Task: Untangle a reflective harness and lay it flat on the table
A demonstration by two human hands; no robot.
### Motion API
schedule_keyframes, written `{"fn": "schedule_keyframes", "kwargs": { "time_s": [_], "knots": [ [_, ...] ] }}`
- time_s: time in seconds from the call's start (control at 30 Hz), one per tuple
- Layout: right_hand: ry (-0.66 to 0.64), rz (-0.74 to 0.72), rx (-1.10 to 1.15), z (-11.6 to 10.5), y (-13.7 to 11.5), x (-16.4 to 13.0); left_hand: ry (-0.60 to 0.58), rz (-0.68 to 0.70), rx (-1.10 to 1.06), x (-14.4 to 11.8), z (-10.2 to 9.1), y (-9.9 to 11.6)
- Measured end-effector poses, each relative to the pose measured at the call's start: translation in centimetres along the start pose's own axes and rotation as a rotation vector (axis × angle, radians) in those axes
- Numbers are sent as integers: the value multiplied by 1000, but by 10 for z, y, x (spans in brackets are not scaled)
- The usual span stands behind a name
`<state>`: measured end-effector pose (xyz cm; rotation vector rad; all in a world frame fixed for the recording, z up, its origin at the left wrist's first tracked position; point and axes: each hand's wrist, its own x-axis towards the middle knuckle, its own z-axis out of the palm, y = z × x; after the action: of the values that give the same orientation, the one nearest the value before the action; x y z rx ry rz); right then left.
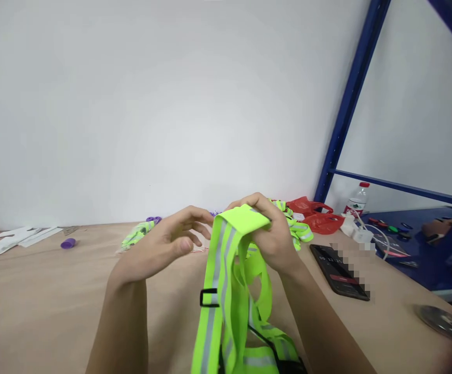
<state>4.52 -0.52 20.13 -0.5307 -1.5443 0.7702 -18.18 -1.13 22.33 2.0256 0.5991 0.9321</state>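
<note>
My right hand [270, 228] grips the upper fold of a neon yellow-green reflective strap harness [215, 265], whose grey-striped bands hang toward the table's near edge. On its left band sits a black slider buckle [209, 297], and a dark cord and a black piece show lower down. Just left of the harness is my left hand [177, 236], its fingers apart and curved, holding nothing. Behind my right hand lies a pile of similar neon straps [299, 231]. Beyond my left hand rests a clear bag with neon strapping [136, 235].
A phone [339, 272] lies right of my arm. Behind it are a red plastic bag [319, 218], white chargers [360, 234] and a bottle [357, 200]. A purple cap [68, 243] and white strips [11, 240] lie left. Another person's hand [438, 228] shows beyond the blue frame [346, 114].
</note>
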Motion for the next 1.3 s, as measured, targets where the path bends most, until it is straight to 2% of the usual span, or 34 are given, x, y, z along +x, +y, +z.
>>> {"fn": "schedule_keyframes", "kwargs": {
  "time_s": [0.1, 0.23, 0.43, 0.63, 0.8, 0.87, 0.93, 1.0, 1.1, 1.2, 1.3],
  "knots": [
    [5, -5, -150, 10, -2, -4, 11, -70, 164, 3, 17, 8],
    [22, -15, -296, 15, 3, -5, 124, -141, 417, 5, 33, 13],
    [69, -83, -468, 12, 3, -3, 441, -47, 309, 10, 39, 13],
    [-95, -44, -363, 10, -1, -3, 599, 62, 335, 13, 37, 9],
    [-14, -85, -344, 8, 3, -2, 782, 185, 393, 14, 34, 7],
    [8, -96, -344, 8, 5, -2, 771, 182, 365, 14, 32, 6],
    [3, -107, -313, 8, 6, -2, 687, 149, 333, 14, 30, 4],
    [-27, -90, -226, 9, 7, -2, 585, 136, 328, 14, 30, 3],
    [-72, -23, -33, 9, 8, -2, 501, 148, 339, 15, 32, 3],
    [-96, 7, 77, 9, 10, -4, 499, 161, 325, 18, 36, 2],
    [-102, 65, 80, 9, 10, -5, 506, 210, 294, 22, 41, 0]
  ]
}}
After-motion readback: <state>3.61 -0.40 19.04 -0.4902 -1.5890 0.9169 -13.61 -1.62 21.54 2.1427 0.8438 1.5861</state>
